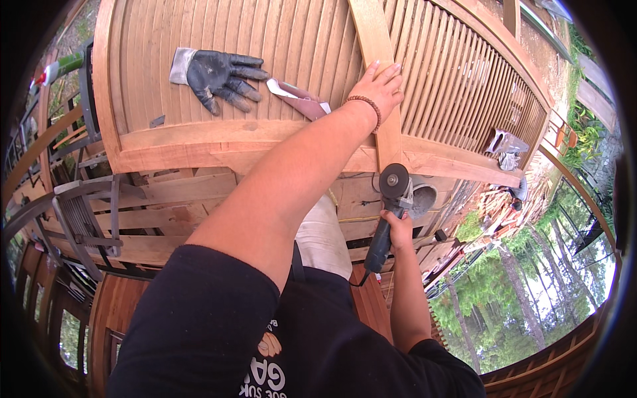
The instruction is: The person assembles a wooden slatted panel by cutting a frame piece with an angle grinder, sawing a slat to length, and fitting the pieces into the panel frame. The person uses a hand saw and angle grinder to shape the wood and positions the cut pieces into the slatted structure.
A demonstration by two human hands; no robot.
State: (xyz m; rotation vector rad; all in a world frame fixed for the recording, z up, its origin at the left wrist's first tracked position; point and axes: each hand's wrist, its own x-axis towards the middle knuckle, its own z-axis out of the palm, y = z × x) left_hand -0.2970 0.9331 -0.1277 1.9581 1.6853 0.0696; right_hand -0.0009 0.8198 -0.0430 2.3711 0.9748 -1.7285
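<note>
My left hand point(379, 87) lies flat, fingers stretched out, on the middle rail point(389, 142) of a slatted wooden panel point(298, 40). A brown beaded bracelet point(366, 101) circles that wrist. Lower and to the right, my right hand point(399, 230) is wrapped round an angle grinder point(379, 244), whose round dark disc point(394, 176) points away from me, just by the rail's near end. Whether the disc touches the wood, I cannot tell. On the panel left of my left hand lie a dark-coated work glove point(222, 74) and a folded piece of sandpaper point(295, 97).
A pale, crumpled item point(507, 142) sits on the panel's right end. Below the panel are wooden planks point(179, 229), with a dark curved frame point(83, 212) at the left. A cord point(360, 281) trails from the grinder near my body. Someone else point(519, 192) is in the distance at right.
</note>
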